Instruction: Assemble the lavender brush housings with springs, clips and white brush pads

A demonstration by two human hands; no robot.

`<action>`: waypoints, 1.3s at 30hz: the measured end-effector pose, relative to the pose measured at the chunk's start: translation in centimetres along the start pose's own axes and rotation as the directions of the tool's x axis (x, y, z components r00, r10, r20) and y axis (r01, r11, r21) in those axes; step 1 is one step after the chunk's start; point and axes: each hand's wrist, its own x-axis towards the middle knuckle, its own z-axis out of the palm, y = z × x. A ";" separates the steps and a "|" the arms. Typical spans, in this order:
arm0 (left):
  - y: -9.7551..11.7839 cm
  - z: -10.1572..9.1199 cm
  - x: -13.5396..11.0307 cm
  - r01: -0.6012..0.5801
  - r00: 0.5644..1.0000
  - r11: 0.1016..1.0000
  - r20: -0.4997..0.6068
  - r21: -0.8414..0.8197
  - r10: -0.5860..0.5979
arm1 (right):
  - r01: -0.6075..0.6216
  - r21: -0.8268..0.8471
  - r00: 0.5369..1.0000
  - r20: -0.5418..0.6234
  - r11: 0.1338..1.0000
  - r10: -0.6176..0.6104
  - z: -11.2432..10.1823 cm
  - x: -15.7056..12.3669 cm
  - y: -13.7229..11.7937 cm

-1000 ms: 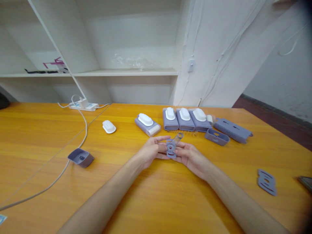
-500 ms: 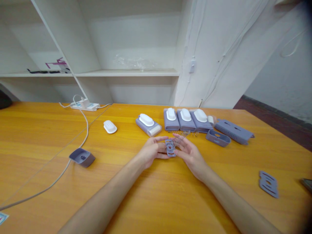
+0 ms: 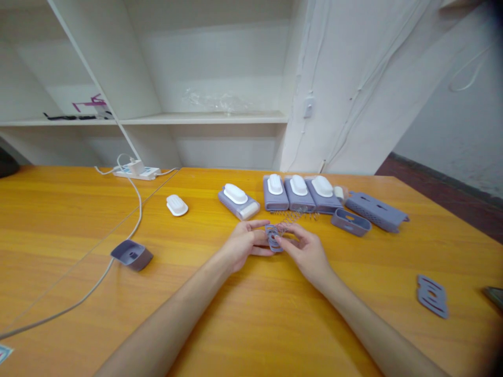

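My left hand (image 3: pixel 247 242) pinches a small flat purple plastic plate (image 3: pixel 272 238) just above the orange table (image 3: pixel 251 293). My right hand (image 3: pixel 307 250) meets it from the right and holds a thin metal coil spring (image 3: pixel 286 226) against the plate's upper edge. Both hands sit at the table's middle, just in front of a row of purple boxes with white tops (image 3: pixel 298 192).
A fourth purple box (image 3: pixel 238 201) and a loose white cap (image 3: pixel 176 204) lie to the left. A purple oval frame (image 3: pixel 350 221) and a perforated purple shell (image 3: pixel 376 210) lie right. More springs (image 3: pixel 293 212), a purple cup (image 3: pixel 131 254), a cable (image 3: pixel 118 246), flat plates (image 3: pixel 432 296).
The right hand has turned over the plate and brought a coil spring to it. The clear piece seen above the plate earlier is no longer visible.
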 end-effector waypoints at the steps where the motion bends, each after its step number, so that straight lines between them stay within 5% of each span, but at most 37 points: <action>1: 0.0 0.0 0.0 -0.003 1.000 1.000 0.000 0.003 0.003 | 0.000 -0.015 1.000 -0.004 1.000 0.000 -0.1 0.0 -0.1; 24: -0.6 -0.1 0.4 0.060 0.997 0.998 -0.055 0.031 -0.058 | -0.032 0.020 0.999 -0.024 0.999 0.032 -0.7 0.1 -0.2; 39: -0.3 0.6 0.1 -0.031 0.994 0.997 -0.106 0.072 0.038 | -0.024 -0.010 0.996 -0.082 1.000 0.023 -0.4 0.3 0.3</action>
